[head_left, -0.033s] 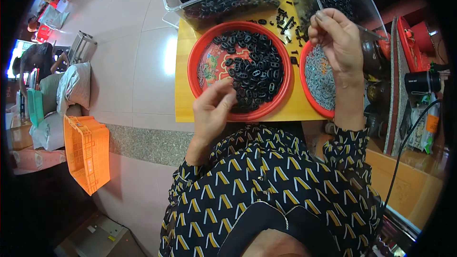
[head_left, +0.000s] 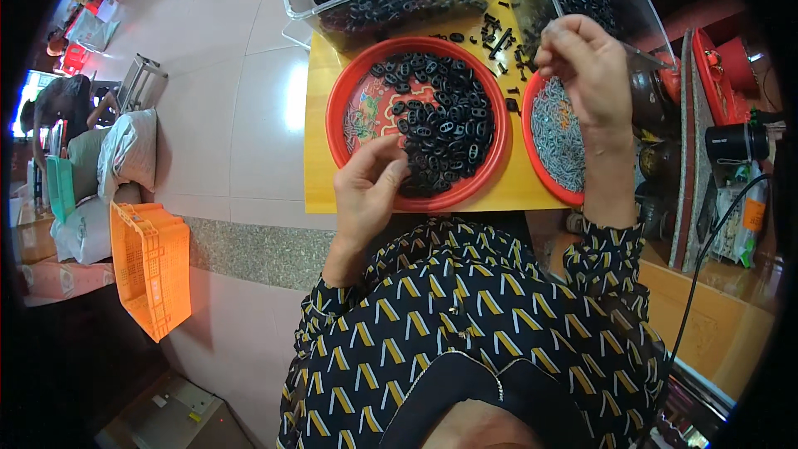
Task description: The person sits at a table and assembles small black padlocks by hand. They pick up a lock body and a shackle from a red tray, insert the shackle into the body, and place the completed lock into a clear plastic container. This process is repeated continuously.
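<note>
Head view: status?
Left hand at larger red tray, right hand near clear bin; grips unclear. Black parts piled in tray. Right forearm partly hides smaller tray.

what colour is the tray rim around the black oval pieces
The round tray's rim is red, clearest in the head view.

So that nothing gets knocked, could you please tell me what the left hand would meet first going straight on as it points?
The left hand would probably meet the black oval pieces in the red tray first, though its height above them is hard to judge.
</note>
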### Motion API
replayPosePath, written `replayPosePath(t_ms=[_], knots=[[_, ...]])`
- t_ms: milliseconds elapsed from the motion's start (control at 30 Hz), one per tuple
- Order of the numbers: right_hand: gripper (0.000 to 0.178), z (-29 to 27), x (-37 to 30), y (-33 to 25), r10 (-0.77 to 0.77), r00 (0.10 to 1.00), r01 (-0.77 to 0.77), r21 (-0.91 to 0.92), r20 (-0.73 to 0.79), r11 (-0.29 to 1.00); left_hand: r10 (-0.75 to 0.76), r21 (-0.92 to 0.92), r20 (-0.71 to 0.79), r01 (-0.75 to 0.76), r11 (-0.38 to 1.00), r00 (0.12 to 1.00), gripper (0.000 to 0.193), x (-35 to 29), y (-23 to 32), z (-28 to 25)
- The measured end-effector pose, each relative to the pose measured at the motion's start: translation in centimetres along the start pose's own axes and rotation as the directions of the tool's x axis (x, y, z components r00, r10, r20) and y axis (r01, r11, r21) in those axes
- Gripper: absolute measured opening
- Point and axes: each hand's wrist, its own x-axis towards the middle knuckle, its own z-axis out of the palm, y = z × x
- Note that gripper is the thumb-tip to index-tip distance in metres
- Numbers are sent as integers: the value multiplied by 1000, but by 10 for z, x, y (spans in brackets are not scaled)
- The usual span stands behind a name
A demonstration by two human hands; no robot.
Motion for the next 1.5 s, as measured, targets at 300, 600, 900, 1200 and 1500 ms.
replayPosePath(t_ms=[300, 600, 900, 1200, 1500], knots=[[6, 60, -57, 74, -250, 744, 657, -610, 620, 444, 174, 202, -96, -152, 968, 980, 19, -1, -2, -17], [6, 82, -59, 103, -171, 676, 736, -651, 716, 186, 180, 268, -40, -163, 949, 983, 22, -1, -15, -25], [12, 15, 1, 4, -669, 524, 708, -706, 527, -2, 159, 247, -45, -143, 958, 986, 23, -4, -20, -29], [16, -58, 37, -17, -659, 677, 406, -913, 328, -37, 159, 187, -100, -138, 973, 982, 20, -5, -17, -22], [34, 21, -61, 67, -185, 850, 524, -754, 493, 396, 145, 208, -84, -125, 970, 986, 20, -3, -12, -19]])
